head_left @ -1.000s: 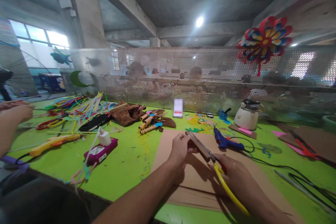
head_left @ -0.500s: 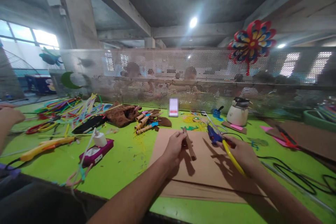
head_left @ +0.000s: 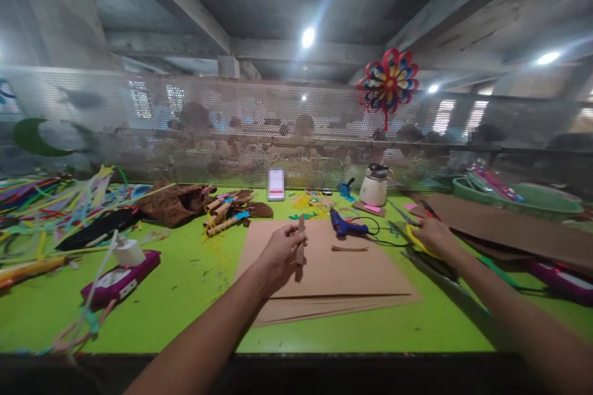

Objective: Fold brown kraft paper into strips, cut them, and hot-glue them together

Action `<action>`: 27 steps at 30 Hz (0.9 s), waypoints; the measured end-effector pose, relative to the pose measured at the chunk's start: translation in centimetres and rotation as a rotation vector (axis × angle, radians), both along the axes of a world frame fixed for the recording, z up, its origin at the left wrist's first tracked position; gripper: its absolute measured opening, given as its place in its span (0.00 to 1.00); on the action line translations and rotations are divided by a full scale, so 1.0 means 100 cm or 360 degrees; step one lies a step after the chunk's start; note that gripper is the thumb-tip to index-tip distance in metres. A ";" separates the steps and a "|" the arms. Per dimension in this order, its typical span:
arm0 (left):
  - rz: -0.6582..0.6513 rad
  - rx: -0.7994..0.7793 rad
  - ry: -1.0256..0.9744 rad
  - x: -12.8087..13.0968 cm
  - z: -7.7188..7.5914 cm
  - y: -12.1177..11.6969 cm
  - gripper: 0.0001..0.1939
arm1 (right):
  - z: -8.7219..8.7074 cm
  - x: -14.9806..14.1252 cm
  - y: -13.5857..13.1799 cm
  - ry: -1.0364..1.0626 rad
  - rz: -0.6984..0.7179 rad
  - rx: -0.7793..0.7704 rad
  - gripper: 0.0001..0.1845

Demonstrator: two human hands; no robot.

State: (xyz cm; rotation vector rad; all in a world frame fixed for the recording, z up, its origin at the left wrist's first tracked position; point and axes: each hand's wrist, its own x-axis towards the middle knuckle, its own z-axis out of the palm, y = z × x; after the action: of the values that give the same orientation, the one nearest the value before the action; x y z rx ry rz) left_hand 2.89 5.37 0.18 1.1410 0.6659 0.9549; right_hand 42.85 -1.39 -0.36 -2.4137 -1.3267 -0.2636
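My left hand (head_left: pixel 283 254) is closed, pinching a narrow brown cardboard piece (head_left: pixel 301 247) upright above flat sheets of brown cardboard (head_left: pixel 352 278). A thin curved cardboard strip (head_left: pixel 349 249) lies on the top sheet, to the right of that hand. Farther right, my right hand (head_left: pixel 435 236) is closed around the yellow handles of a pair of scissors (head_left: pixel 419 242). Their blades point away and to the left, low over the green table. Between the hands, beyond the strip, rests a blue glue gun (head_left: pixel 347 224).
A purple power strip (head_left: pixel 121 278) with a white plug stands at left. Brown rolled pieces (head_left: pixel 227 213) lie near an upright phone (head_left: pixel 276 185). At back right are a white kettle-like pot (head_left: pixel 374 185), stacked brown sheets (head_left: pixel 509 222) and a green basket (head_left: pixel 532 197).
My right hand has carried the scissors away from the cardboard piece to the right side. A thin strip now shows on the sheet. The view has turned right; my left hand keeps its piece.
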 end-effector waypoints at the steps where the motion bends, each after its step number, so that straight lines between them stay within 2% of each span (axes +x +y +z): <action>1: 0.0003 -0.0007 0.0020 0.000 0.000 0.001 0.13 | -0.002 0.006 -0.001 -0.0001 0.0008 -0.0057 0.16; 5: 0.0022 0.0057 -0.0001 0.000 0.001 0.004 0.13 | -0.006 0.022 -0.001 -0.0017 0.0078 -0.0227 0.19; 10: 0.0061 0.0036 -0.0048 0.001 0.001 0.006 0.12 | -0.007 0.034 0.008 -0.0029 0.0140 -0.0260 0.19; 16: 0.0020 0.0034 0.0058 -0.001 0.004 0.004 0.07 | -0.015 0.038 0.017 0.0044 -0.0092 -0.0173 0.23; 20: 0.0015 0.0010 0.0063 -0.001 0.007 0.003 0.04 | -0.017 0.041 0.020 0.0110 -0.0146 -0.0119 0.20; 23: 0.0053 -0.0032 0.0069 0.000 0.007 0.002 0.03 | -0.011 0.050 0.014 0.0161 -0.0203 -0.0082 0.20; 27: 0.0070 -0.0044 0.0077 0.001 0.009 0.000 0.02 | 0.007 0.071 -0.002 0.0218 -0.0334 -0.0038 0.21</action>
State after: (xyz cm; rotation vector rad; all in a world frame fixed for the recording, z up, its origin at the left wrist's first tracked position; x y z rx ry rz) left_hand 3.01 5.35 1.07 1.1319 0.7441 0.9551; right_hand 49.93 -1.57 0.37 -2.5428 -1.0251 -0.1352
